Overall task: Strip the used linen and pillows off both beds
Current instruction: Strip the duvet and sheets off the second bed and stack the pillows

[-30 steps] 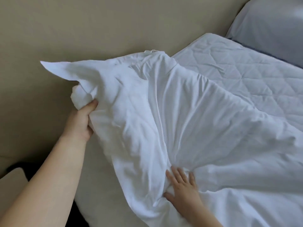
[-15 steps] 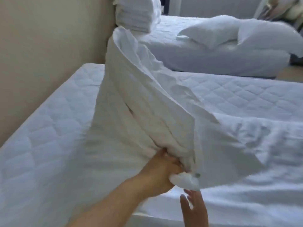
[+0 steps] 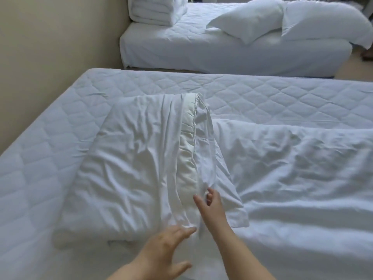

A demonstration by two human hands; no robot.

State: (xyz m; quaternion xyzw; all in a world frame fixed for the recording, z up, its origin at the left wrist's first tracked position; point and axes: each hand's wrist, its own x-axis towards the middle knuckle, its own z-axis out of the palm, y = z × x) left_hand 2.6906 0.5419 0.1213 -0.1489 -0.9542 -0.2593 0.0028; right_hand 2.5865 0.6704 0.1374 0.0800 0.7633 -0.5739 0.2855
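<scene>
Quilted mattress cover of the near bed [image 3: 262, 93] fills most of the view, bare at the far side and on the left.

Grip: right hand [image 3: 212, 203] at the open end of the pillowcase [image 3: 131, 158]. Thumb and forefingers are closed on a fold of the case's loose hem, pinching it. The other fingers are hidden behind the cloth.

Left hand [image 3: 167, 247] is just nearer than the grip and to its left. Its fingers are straight and spread, holding nothing, with the tips touching the near corner of the case.

Pillow [image 3: 186, 158]: a cream edge with a piped seam shows through the case mouth, running away from the grip. The rest is inside the case, lying flat on the mattress to the grip's left.

Right of the grip: rumpled white sheet [image 3: 292, 168] heaped on the same bed, touching the case's flap.

Well beyond the grip: far bed [image 3: 222, 53], with two pillows [image 3: 246, 21] lying on it. A folded linen stack [image 3: 155, 11] sits at its left end against the beige wall [image 3: 50, 37].
</scene>
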